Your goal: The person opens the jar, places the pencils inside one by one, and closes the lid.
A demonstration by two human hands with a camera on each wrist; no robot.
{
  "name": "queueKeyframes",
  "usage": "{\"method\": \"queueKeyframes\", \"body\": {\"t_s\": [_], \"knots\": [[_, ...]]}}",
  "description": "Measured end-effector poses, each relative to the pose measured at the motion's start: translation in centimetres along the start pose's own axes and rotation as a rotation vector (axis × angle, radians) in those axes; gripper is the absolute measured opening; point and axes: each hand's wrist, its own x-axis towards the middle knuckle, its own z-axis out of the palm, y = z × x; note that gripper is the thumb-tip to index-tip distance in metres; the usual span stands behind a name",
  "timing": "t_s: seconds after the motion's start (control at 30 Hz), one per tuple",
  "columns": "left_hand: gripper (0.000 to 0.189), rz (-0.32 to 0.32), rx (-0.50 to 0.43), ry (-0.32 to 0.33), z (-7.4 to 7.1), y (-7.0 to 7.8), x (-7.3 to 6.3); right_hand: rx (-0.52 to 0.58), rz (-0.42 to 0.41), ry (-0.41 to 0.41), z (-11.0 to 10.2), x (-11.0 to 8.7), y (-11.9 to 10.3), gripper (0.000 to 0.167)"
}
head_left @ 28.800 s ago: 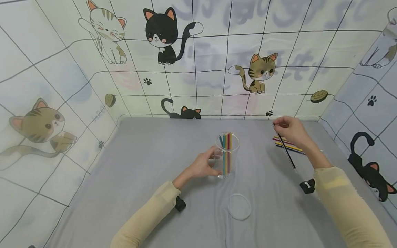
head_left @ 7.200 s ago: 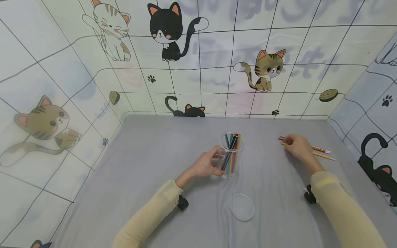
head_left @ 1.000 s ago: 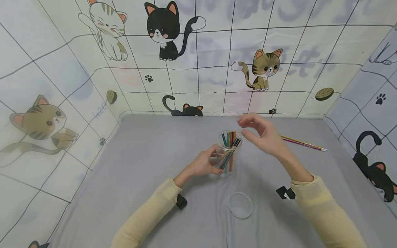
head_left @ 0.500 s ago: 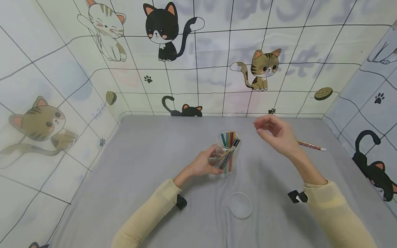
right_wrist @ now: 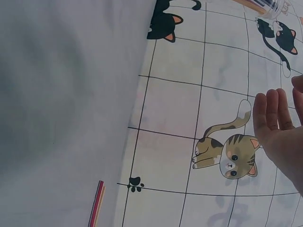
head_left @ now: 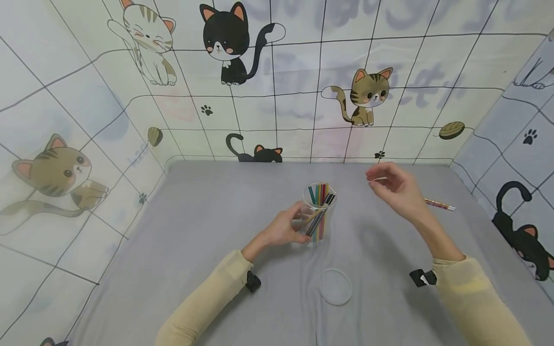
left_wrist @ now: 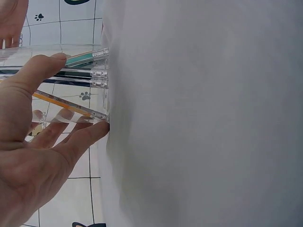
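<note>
My left hand (head_left: pixel 281 229) grips a clear plastic cup (head_left: pixel 330 217) low on its side, and the cup stands upright on the table. Several pencils (head_left: pixel 319 204) in teal, red, yellow and black lean inside it. The left wrist view shows the thumb and fingers (left_wrist: pixel 78 142) around the cup, with eraser ends of the pencils (left_wrist: pixel 97 73) at its base. My right hand (head_left: pixel 398 192) hovers to the cup's right, fingers loosely bent, holding nothing. Behind its wrist lie pencils (head_left: pixel 439 204), partly hidden; the right wrist view shows a red and a yellow pencil (right_wrist: pixel 97 203).
A clear round lid (head_left: pixel 321 289) lies on the grey cloth-covered table (head_left: pixel 207 206), nearer the front than the cup. Cat-print cloth walls (head_left: pixel 298 113) close off the back and both sides.
My right hand has moved right, from beside the cup's rim toward the pencils on the table. The left hand stays on the cup. Over the longer span, black pencils and others entered the cup.
</note>
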Motion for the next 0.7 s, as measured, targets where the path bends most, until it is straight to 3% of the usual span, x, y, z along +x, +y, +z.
{"method": "queueKeyframes", "body": {"t_s": [0.17,0.53,0.7], "knots": [[0.07,-0.004,-0.002,0.006,-0.1,0.8,-0.2,-0.038,0.017,0.023,-0.5,-0.3,0.5,0.029],[0.07,-0.007,-0.005,-0.002,-0.1,0.9,-0.2,-0.052,0.072,0.065,-1.5,-0.7,2.3,0.027],[0.07,-0.008,-0.006,0.0,-0.1,1.0,-0.2,-0.113,0.109,0.082,-1.9,-1.0,3.4,0.026]]}}
